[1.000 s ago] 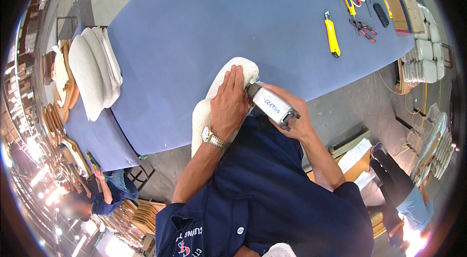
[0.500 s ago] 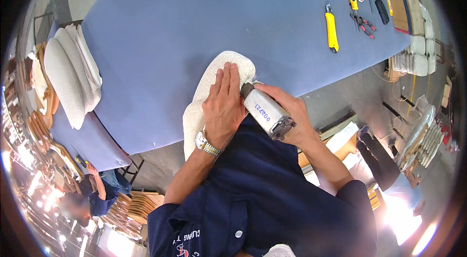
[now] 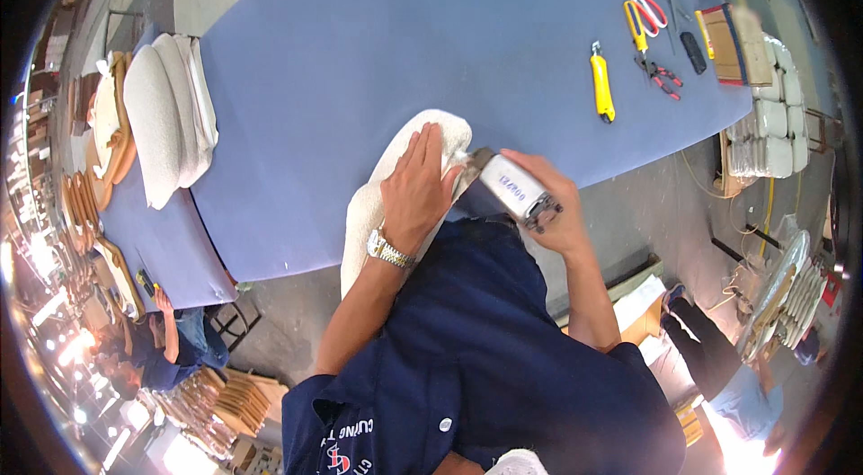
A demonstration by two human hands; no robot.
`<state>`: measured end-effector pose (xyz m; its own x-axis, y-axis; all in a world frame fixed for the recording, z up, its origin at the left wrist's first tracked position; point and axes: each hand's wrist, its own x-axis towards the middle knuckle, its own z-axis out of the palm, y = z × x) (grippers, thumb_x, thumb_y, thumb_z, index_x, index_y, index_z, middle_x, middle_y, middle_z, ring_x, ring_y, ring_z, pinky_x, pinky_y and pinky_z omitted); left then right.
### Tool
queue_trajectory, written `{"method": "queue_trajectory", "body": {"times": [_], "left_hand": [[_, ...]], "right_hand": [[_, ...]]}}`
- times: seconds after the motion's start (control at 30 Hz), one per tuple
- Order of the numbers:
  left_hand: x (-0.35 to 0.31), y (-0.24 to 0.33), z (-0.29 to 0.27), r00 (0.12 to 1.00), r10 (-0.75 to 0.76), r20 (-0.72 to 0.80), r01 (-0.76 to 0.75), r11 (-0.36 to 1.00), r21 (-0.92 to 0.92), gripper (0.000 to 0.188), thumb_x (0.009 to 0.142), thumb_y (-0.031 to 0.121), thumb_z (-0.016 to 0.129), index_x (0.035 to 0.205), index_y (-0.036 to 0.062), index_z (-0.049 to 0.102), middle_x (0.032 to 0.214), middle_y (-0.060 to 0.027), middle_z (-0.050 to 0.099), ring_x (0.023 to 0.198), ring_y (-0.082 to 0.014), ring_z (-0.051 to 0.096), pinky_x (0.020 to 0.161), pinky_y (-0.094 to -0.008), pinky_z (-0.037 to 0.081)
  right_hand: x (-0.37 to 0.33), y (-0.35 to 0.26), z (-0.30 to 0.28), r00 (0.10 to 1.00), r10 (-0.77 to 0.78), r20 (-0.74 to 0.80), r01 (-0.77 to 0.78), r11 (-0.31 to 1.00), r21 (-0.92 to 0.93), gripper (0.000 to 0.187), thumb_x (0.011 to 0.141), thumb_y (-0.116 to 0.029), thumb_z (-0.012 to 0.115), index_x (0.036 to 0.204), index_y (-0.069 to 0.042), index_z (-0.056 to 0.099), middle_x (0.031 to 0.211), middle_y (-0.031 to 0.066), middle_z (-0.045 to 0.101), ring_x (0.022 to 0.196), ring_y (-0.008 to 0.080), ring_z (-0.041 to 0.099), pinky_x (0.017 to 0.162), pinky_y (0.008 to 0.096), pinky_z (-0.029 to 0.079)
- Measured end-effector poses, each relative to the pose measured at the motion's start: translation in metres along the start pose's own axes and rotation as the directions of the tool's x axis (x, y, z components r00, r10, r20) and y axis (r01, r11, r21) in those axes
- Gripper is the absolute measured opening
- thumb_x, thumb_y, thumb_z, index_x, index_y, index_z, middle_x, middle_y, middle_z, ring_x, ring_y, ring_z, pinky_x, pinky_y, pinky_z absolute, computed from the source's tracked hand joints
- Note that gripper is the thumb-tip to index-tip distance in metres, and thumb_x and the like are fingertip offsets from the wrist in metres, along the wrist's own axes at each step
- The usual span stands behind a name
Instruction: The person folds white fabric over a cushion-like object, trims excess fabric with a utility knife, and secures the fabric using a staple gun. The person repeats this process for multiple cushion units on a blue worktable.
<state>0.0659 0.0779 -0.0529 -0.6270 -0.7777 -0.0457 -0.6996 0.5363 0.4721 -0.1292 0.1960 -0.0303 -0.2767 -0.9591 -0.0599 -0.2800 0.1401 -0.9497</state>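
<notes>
A cream fabric-covered cushion panel [image 3: 364, 210], long and curved, lies at the near edge of the blue table [image 3: 342, 53]. My left hand [image 3: 416, 192] rests on it with fingers stretched out flat, pressing the fabric down. In my right hand [image 3: 556, 205] is a silver and dark tool that looks like a staple gun [image 3: 512, 186]. Its dark nose points left at the panel's right edge, close to my left thumb. Whether the nose touches the fabric I cannot tell, as it is blurred.
Toward the far right of the table lie a yellow cutter knife [image 3: 601, 87], scissors [image 3: 640, 21], red-handled pliers [image 3: 661, 75] and a black oblong object [image 3: 692, 53]. Several cream panels [image 3: 166, 120] are stacked at the left. A co-worker's arm [image 3: 169, 331] shows at lower left; another person [image 3: 719, 354] is at lower right.
The staple gun and my right hand have moved slightly right, and the nose has drawn away from my left fingers. My left hand stays flat on the panel. The whole view has shifted a little.
</notes>
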Motion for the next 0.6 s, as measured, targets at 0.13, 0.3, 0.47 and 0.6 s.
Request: {"method": "queue_trajectory", "body": {"times": [0.13, 0.3, 0.47, 0.6], "left_hand": [[0.006, 0.001, 0.013, 0.997, 0.083, 0.000, -0.083, 0.995, -0.053, 0.063, 0.093, 0.026, 0.072, 0.147, -0.0002, 0.050, 0.146, -0.0226, 0.057, 0.133, -0.0368, 0.058, 0.111, -0.0431, 0.046], [-0.004, 0.011, -0.005, 0.996, -0.011, 0.083, 0.023, 0.989, -0.147, 0.063, 0.092, 0.021, 0.069, 0.148, -0.0014, 0.049, 0.146, -0.0239, 0.057, 0.135, -0.0400, 0.055, 0.112, -0.0434, 0.044], [0.005, 0.002, -0.003, 0.992, -0.027, 0.124, 0.034, 0.998, -0.054, 0.069, 0.091, 0.028, 0.071, 0.149, -0.0016, 0.048, 0.146, -0.0244, 0.057, 0.133, -0.0422, 0.056, 0.110, -0.0459, 0.045], [0.009, -0.011, -0.006, 0.992, 0.027, 0.122, -0.016, 0.996, -0.093, 0.071, 0.090, 0.031, 0.072, 0.148, -0.0031, 0.049, 0.143, -0.0250, 0.059, 0.130, -0.0435, 0.058, 0.109, -0.0461, 0.046]], "right_hand": [[0.005, 0.064, -0.029, 0.972, 0.077, -0.223, -0.149, 0.932, -0.331, 0.072, 0.072, -0.009, 0.080, 0.141, -0.008, 0.058, 0.131, 0.0185, 0.065, 0.118, 0.0365, 0.065, 0.099, 0.0433, 0.054], [0.054, 0.137, -0.015, 0.970, 0.123, -0.208, -0.198, 0.897, -0.395, 0.064, 0.080, -0.023, 0.078, 0.139, -0.007, 0.059, 0.149, 0.0227, 0.050, 0.141, 0.0387, 0.047, 0.117, 0.0480, 0.040], [0.069, 0.142, -0.063, 0.771, 0.039, -0.635, -0.423, 0.777, -0.466, 0.061, 0.081, -0.022, 0.079, 0.137, -0.007, 0.058, 0.143, 0.0213, 0.053, 0.130, 0.0405, 0.054, 0.109, 0.0517, 0.046], [0.072, 0.160, -0.084, 0.713, 0.232, -0.661, -0.606, 0.678, -0.416, 0.056, 0.083, -0.023, 0.079, 0.132, -0.005, 0.059, 0.139, 0.0189, 0.054, 0.123, 0.0403, 0.057, 0.102, 0.0506, 0.050]]}}
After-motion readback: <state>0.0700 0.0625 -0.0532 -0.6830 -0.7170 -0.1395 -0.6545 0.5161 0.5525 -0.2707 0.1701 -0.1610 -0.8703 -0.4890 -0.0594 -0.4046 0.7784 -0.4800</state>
